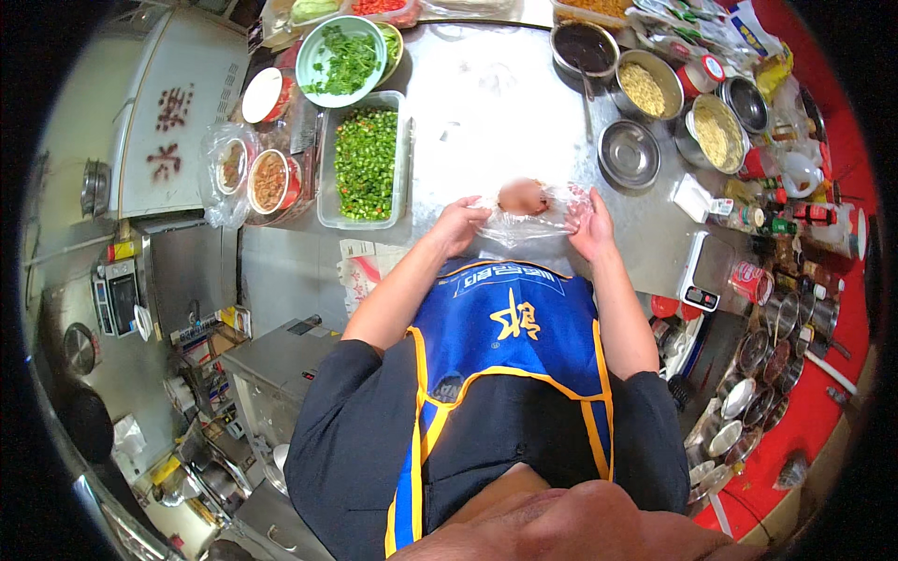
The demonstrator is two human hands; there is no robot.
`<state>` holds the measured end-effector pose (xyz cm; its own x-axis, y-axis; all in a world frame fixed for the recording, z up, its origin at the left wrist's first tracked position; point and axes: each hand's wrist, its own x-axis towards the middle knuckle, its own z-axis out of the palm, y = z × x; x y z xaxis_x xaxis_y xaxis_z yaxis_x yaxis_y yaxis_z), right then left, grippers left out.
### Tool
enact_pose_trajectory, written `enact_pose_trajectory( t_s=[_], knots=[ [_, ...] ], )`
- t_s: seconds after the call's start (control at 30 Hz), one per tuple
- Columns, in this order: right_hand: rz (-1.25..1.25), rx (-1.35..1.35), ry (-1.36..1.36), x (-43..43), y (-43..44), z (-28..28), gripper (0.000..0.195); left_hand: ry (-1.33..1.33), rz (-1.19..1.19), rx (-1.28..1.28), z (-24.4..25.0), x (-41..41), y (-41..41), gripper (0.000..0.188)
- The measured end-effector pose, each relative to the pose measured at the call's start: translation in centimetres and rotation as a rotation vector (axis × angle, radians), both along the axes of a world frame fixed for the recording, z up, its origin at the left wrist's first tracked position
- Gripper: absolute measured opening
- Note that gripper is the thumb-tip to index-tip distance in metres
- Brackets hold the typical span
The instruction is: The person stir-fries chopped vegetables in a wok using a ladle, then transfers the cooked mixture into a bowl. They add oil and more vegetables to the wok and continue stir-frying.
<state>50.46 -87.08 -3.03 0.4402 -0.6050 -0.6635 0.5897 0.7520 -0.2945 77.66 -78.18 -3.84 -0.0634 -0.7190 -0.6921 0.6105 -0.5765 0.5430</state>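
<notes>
Between my hands, above the near edge of the steel worktop (477, 84), a clear plastic bag (515, 228) is stretched out. My left hand (459, 224) pinches its left side, and my right hand (591, 228) holds its right side. A reddish-brown, roundish lump (523, 198) shows at the bag's upper middle; it is blurred, so I cannot tell what it is or whether it lies inside. Left of my hands stands a clear plastic tub of chopped green peppers (365, 165).
Behind the tub is a pale bowl of cilantro (344, 56). Paper tubs of food (270, 182) stand farther left. At right are a steel bowl (629, 154), a pot of dark sauce (584, 49) with a ladle, pots of chopped pale food (642, 88), and a digital scale (704, 270).
</notes>
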Motion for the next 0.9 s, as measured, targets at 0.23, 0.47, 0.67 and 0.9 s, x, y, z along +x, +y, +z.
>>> enact_pose_trajectory(
  t_s=[0.23, 0.47, 0.67, 0.9],
  knots=[
    [0.143, -0.119, -0.040, 0.3, -0.4, 3.3, 0.050, 0.105, -0.043, 0.004, 2.6, -0.2, -0.2, 0.014],
    [0.008, -0.233, -0.088, -1.0, -0.4, 4.1, 0.049, 0.042, 0.010, -0.248, 5.8, -2.5, -3.7, 0.032],
    [-0.018, -0.223, 0.114, -1.7, 1.0, 3.5, 0.056, -0.198, -0.115, -0.148, 5.4, -2.9, -3.9, 0.051],
    [0.111, -0.184, 0.621, -6.9, 8.1, -1.9, 0.052, -0.476, -0.673, -0.273, 4.7, -0.9, 2.6, 0.059]
  ],
)
